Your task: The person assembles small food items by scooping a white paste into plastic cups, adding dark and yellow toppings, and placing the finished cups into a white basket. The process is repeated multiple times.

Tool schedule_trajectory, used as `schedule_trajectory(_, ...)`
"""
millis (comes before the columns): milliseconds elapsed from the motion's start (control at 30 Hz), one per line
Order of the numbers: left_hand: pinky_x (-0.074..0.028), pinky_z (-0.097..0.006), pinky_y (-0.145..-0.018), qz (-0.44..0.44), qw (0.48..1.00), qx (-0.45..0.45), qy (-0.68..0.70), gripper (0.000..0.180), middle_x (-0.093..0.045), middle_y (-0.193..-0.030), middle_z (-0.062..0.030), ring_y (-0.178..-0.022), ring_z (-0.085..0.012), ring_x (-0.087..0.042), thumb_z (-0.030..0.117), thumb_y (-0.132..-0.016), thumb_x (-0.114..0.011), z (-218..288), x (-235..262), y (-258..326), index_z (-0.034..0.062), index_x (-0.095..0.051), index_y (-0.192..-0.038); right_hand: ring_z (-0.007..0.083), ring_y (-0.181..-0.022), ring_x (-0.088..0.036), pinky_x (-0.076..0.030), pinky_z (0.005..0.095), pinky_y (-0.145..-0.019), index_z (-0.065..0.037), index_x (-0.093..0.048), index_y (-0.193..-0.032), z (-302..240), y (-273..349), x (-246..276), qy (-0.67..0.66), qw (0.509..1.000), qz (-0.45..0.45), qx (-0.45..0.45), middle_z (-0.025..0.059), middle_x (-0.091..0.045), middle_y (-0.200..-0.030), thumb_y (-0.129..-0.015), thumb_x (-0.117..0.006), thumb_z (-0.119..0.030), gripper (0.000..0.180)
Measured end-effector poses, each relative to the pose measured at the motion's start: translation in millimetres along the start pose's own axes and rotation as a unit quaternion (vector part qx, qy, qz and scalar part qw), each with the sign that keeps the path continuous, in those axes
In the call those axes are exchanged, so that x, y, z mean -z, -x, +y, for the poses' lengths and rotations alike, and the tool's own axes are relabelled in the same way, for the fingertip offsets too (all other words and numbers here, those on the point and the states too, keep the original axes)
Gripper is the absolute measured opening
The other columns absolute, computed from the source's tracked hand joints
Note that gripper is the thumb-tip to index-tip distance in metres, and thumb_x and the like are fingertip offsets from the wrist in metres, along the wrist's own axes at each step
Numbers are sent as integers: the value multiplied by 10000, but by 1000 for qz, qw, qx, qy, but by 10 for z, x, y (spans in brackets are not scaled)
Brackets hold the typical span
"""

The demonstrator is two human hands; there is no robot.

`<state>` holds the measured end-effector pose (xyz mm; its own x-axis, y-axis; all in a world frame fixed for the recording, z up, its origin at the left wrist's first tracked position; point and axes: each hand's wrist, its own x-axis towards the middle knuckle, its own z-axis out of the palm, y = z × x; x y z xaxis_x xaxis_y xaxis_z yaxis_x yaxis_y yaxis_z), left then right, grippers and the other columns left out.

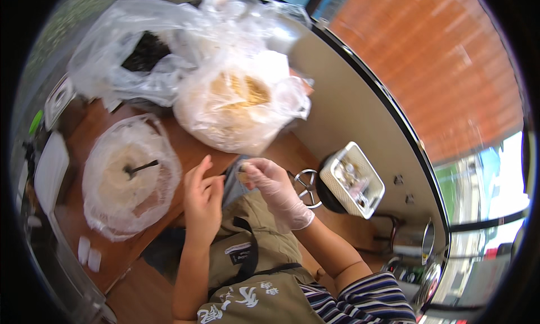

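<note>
My left hand (202,199) is bare and raised over my lap, fingers stretched and apart, with nothing in it. Beside it, my right hand (274,190) wears a thin clear glove. Its fingertips pinch a small pale brown lump (243,175); its kind is too small to make out. To the left on the table sits a round plastic-lined bowl (109,214) of pale beige stuff, a dark-handled tool (143,168) stuck in it. Beyond my hands lies an open clear bag (239,121) of yellowish crumbly stuff.
Behind at the left, a larger clear bag (101,65) holds something dark. White containers (53,166) line the brown table's (185,136) left edge. At the right, a white basket (365,203) of small packets rests on a black stool with a metal base (306,189).
</note>
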<state>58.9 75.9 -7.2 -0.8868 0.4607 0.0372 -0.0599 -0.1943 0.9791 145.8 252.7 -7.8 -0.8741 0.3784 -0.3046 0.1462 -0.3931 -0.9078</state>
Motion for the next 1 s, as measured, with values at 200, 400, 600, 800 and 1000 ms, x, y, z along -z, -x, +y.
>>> schedule_trajectory(200, -559, -308, -968, -16, 994, 105, -8, 340, -648, -1244, -118, -1075, -173, -677, 161, -1122, -580, -111, 381, 340, -46, -608, -1390, 261, -1175, -673, -611, 355, -1024, 8, -635, -1303, 564, 289, 2150, -351, 822, 423, 152, 146, -663, -1310, -1033, -714, -109, 304)
schedule_trajectory(400, -574, -308, -956, 66, 992, 74, -73, 243, -762, -1133, -135, -1041, -161, -723, 130, -1107, -594, 48, 842, 696, -35, -701, -1249, 230, -1176, -646, -552, 329, -1030, 57, -631, -1287, 605, 220, 2048, -188, 927, 323, 7, 130, -664, -1266, -1053, -657, -142, 308)
schedule_trajectory(600, -511, -414, -960, 387, 820, -170, -385, 190, -672, -1168, -143, -1082, -312, -642, 25, -1007, -651, 399, 1867, 1134, 35, -728, -1180, 94, -872, -606, -504, 250, -815, -21, -722, -1205, 591, 57, -684, 226, 968, -10, 107, 15, -690, -1004, -1037, -666, -122, 204)
schedule_trajectory(800, -336, -527, -1177, 524, 664, -125, -518, 331, -603, -1406, -140, -1382, -396, -452, 118, -993, -659, 472, 3148, 1533, 96, -715, -1318, 157, -1017, -688, -562, 289, -899, 34, -698, -1208, 613, 320, -2696, 344, 802, -400, 278, 116, -718, -1188, -1033, -644, -12, 188)
schedule_trajectory(1000, -283, -550, -1225, 447, 716, -55, -533, 353, -596, -1461, -107, -1435, -409, -404, 210, -983, -694, 172, 3740, 1369, 159, -741, -1329, 148, -895, -705, -577, 283, -809, 47, -711, -1245, 1704, -88, -4295, 372, 840, -333, 213, 71, -747, -1057, -1039, -684, -95, 251)
